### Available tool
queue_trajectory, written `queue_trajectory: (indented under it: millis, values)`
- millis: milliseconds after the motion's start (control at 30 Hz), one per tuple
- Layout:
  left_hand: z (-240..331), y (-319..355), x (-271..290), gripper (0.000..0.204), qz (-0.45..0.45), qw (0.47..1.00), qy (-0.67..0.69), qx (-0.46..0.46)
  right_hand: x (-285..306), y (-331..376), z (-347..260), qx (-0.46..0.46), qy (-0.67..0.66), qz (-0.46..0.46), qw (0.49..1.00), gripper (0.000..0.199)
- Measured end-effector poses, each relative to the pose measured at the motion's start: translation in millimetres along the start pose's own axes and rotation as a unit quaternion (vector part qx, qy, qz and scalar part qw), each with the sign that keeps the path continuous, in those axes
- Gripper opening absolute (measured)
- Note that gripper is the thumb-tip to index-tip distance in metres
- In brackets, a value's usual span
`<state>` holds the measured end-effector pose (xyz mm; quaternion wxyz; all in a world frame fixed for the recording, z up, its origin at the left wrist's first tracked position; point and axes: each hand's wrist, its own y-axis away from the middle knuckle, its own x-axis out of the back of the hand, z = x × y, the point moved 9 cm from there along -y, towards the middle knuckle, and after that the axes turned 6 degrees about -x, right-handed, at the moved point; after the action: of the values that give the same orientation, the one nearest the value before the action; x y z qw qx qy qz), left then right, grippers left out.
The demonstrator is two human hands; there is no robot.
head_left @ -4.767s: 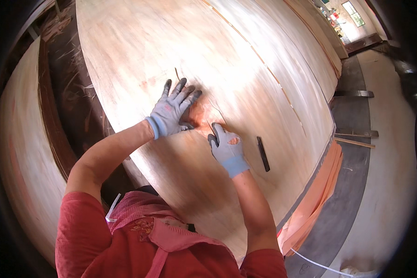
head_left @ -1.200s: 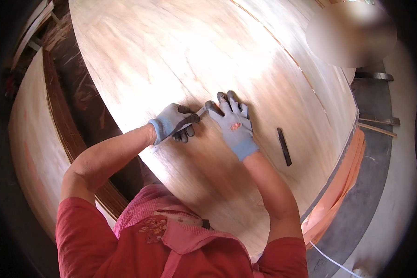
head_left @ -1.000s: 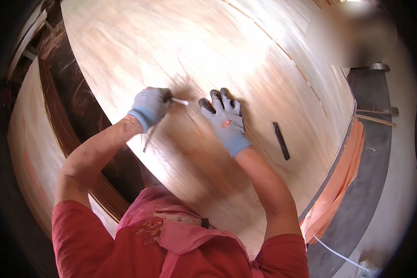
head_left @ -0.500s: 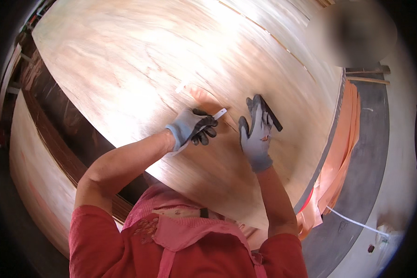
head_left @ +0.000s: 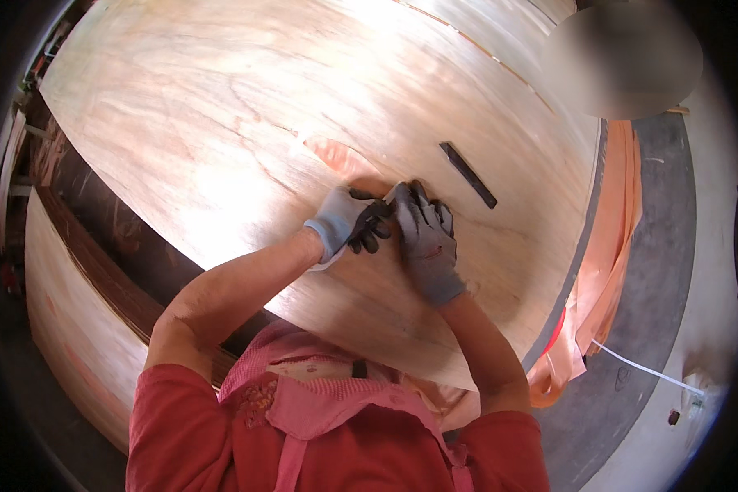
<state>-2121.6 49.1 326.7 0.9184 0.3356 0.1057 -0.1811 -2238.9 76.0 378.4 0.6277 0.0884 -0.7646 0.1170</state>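
My left hand point(head_left: 348, 220), in a grey glove with dark fingertips, pinches a narrow white strip point(head_left: 392, 194) above a large pale wood veneer sheet point(head_left: 221, 123). My right hand point(head_left: 426, 242), gloved alike, meets it from the right, its bent fingers closed at the strip's far end; its thumb is mostly hidden. Just beyond both hands, an orange-toned veneer patch point(head_left: 343, 157) shows in the sheet, partly covered by the fingers. A flat black bar point(head_left: 469, 175) lies loose on the sheet, right of and beyond my right hand.
Long orange veneer strips point(head_left: 615, 221) hang along the sheet's right edge above a dark grey surface point(head_left: 652, 246). A white cord point(head_left: 648, 367) runs at the lower right. Stacked sheets point(head_left: 82, 312) stand at the left across a dark gap. A blurred round shape covers the upper right.
My right hand has let go of the black bar, which now lies on the sheet, and has moved left to the white strip. My left hand has stayed nearly in place.
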Motion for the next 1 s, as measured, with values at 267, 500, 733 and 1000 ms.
queue_trajectory:
  millis: [267,500,733,1000]
  values:
    - [-4.7,41.9,27.7,0.025,0.005,0.987,-0.159,-0.027,8.4,-1.9,-16.1,0.072,0.092,-0.004,0.993,0.046]
    - [26.5,94.4,109.9,0.015,0.107,0.957,-0.251,-0.101,26.8,-11.2,-10.9,0.04,-0.031,-0.01,0.999,0.046]
    - [-94.2,229.8,168.3,0.015,-0.014,0.986,-0.086,0.143,77.3,-28.2,104.0,-0.167,-0.164,0.173,0.957,0.047]
    - [-245.8,305.3,199.1,0.058,-0.213,0.798,-0.449,0.34,38.3,-59.3,115.1,-0.078,0.101,0.111,0.986,0.04]
